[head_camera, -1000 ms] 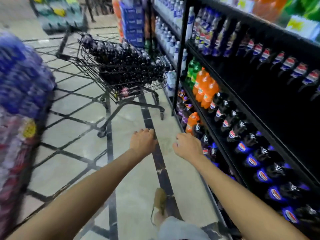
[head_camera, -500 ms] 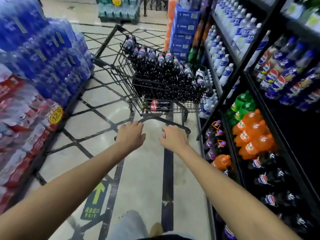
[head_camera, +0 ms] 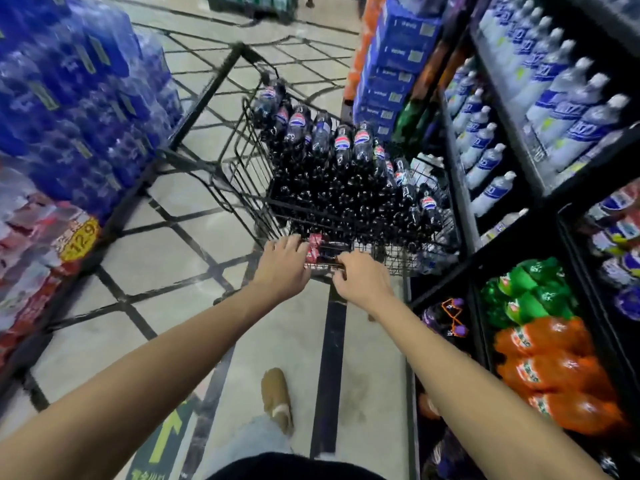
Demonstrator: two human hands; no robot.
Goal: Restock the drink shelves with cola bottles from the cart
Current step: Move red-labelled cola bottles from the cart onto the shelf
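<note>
A black wire cart [head_camera: 249, 161] stands in the aisle straight ahead, piled with dark cola bottles [head_camera: 341, 157] with blue-and-red labels. A red-labelled bottle [head_camera: 315, 249] lies at the cart's near end. My left hand [head_camera: 282, 268] rests on the near rim with fingers spread, touching that bottle. Just to its right, my right hand [head_camera: 362, 280] has its fingers curled over the near rim. The black drink shelves [head_camera: 460, 188] run along the right, close beside the cart.
The right shelves hold white bottles [head_camera: 554, 98] above and green [head_camera: 530, 292] and orange bottles [head_camera: 554, 368] low down. Blue boxes [head_camera: 394, 64] are stacked beyond the cart. Wrapped blue packs [head_camera: 79, 98] with a yellow price tag [head_camera: 79, 239] line the left. My foot [head_camera: 277, 396] is on the tiled floor.
I have walked up to the cart, which was several steps away. Both hands have moved forward from empty air onto the cart's near rim.
</note>
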